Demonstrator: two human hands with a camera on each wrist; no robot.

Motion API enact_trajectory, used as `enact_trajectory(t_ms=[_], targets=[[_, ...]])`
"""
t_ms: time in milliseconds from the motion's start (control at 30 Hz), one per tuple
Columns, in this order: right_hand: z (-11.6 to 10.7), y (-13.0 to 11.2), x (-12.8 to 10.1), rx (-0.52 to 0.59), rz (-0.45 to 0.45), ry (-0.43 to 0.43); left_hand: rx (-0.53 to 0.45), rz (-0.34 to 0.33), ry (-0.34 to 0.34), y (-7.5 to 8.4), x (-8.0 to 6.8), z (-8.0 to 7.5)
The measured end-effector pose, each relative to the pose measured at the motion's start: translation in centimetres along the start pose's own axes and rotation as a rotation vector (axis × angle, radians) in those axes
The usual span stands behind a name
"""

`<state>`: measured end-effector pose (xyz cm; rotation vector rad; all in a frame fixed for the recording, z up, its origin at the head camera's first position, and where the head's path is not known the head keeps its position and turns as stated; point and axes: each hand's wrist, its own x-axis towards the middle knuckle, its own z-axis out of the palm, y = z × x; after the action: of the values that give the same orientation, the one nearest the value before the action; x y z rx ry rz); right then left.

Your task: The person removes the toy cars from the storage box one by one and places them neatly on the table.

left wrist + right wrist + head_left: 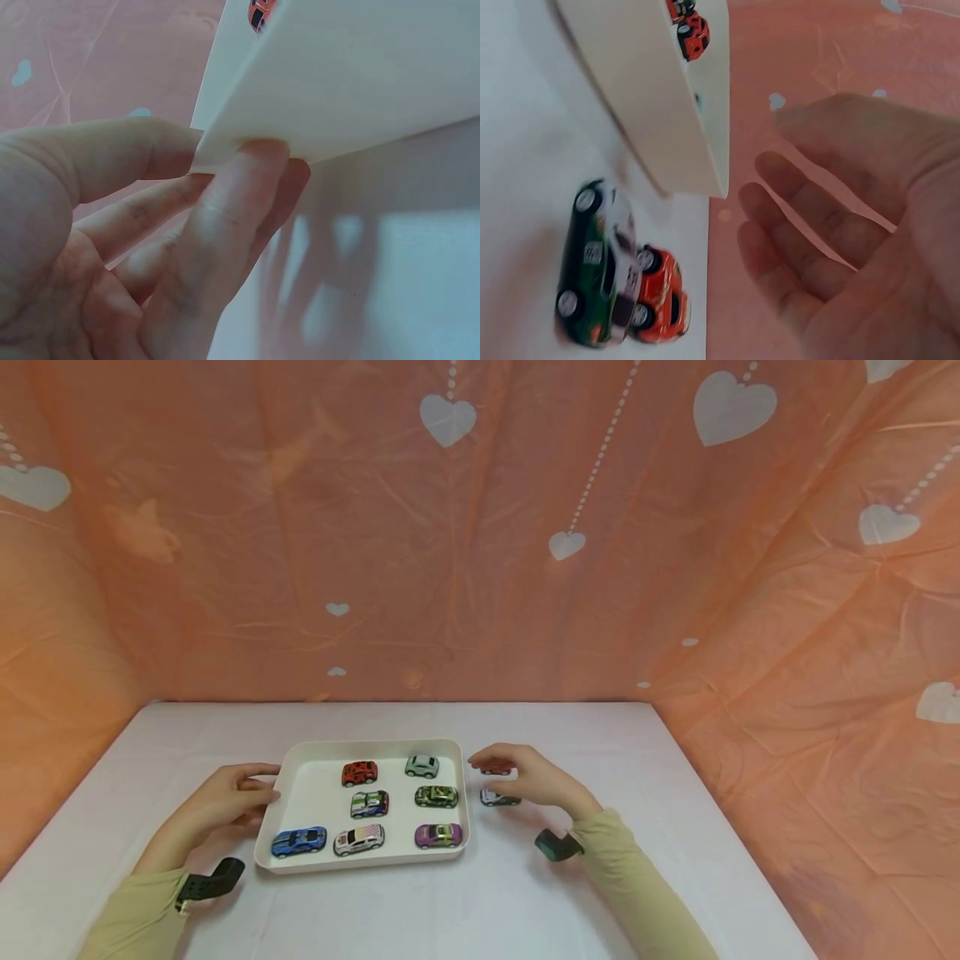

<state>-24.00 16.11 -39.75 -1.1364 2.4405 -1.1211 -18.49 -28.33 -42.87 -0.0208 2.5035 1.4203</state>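
Seven toy cars sit in the white tray (300, 758) near the table's front edge | my left hand (228, 797) grips the tray's left rim, fingers (225, 225) curled under it | my right hand (528, 777) hovers released over an orange car (664, 296) and a green-white car (596, 266) just off the tray's right side.

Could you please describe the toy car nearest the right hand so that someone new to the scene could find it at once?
Start at the white tray on the table. Just outside its right wall, two small cars sit on the tabletop under the right hand. The one meant is the orange-red car, farther from the person; its neighbour is white and green.
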Motion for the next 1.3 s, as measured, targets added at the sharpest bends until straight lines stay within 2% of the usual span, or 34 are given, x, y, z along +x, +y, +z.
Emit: enact_trajectory(t_ms=[233, 533, 700, 1000, 1300], targets=[[0.5, -0.6, 1.4, 0.134, 0.027, -0.019, -0.008, -0.001, -0.002, -0.2, 0.1, 0.0], [1.5, -1.6, 3.2, 0.241, -0.05, -0.046, -0.006, -0.01, -0.007, 0.0, 0.0, 0.1], [2.7, -2.1, 4.5, 0.31, -0.028, -0.073, 0.006, -0.013, -0.008, 0.1, 0.0, 0.1], [5.0, -3.5, 7.1, 0.354, -0.061, -0.116, 0.01, -0.01, -0.017, 0.4, 0.1, 0.0], [7.0, -5.1, 9.5, 0.368, -0.099, -0.15, 0.003, -0.006, -0.008, 0.0, 0.2, -0.1]])
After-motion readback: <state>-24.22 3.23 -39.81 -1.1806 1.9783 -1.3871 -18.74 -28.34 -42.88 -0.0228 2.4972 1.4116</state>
